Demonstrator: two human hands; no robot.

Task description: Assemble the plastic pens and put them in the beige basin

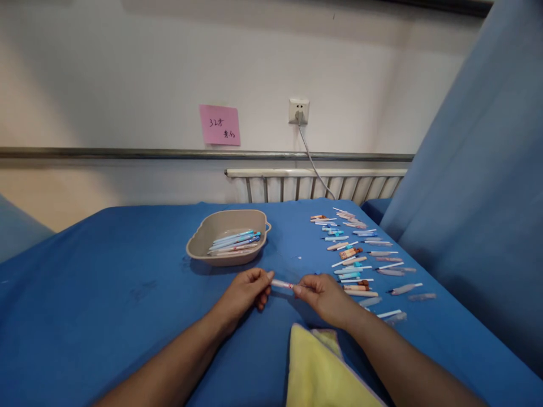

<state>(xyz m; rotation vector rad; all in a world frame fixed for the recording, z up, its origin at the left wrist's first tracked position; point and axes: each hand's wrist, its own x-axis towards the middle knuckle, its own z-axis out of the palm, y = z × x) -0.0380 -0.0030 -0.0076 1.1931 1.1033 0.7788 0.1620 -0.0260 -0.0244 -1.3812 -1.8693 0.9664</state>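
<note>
A pale pink pen (282,284) lies level between my two hands above the blue cloth. My left hand (250,289) pinches its left end between thumb and fingers. At the other end, the thumb and fingers of my right hand (324,298) are closed on it. Beyond my left hand stands a beige plastic basin (195,249) with several assembled pens (235,242) in it, mostly light blue and pinkish. To the right of my right hand, many pen parts (356,271) lie in loose rows: barrels, caps and thin white refills.
A yellow cloth (326,373) lies near the front, by my right forearm. Blue sheeting (106,282) covers the table. A blue curtain (479,169) hangs at the right. Behind are a rail, a pink note (219,125) and a socket (299,111) with a plugged cord.
</note>
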